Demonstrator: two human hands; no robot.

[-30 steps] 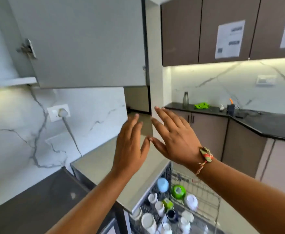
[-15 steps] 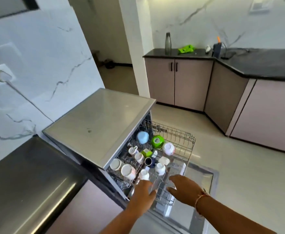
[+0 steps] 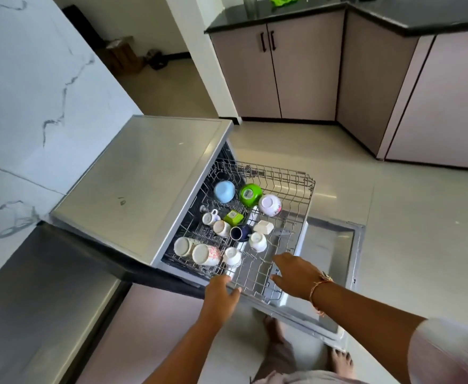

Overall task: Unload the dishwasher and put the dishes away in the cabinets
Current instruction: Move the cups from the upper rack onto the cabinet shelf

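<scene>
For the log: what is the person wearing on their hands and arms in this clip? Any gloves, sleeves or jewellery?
No gloves: both the left hand and the right hand are bare. The right wrist carries a thin thread bracelet in red and gold tones with a small knotted ornament. The left wrist shows nothing. The forearms are uncovered; a pale, light-coloured sleeve shows at the right upper arm, blurred at the picture's edge.

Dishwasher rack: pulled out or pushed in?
Pulled out: the rack extends over the lowered door, cups exposed.
</scene>
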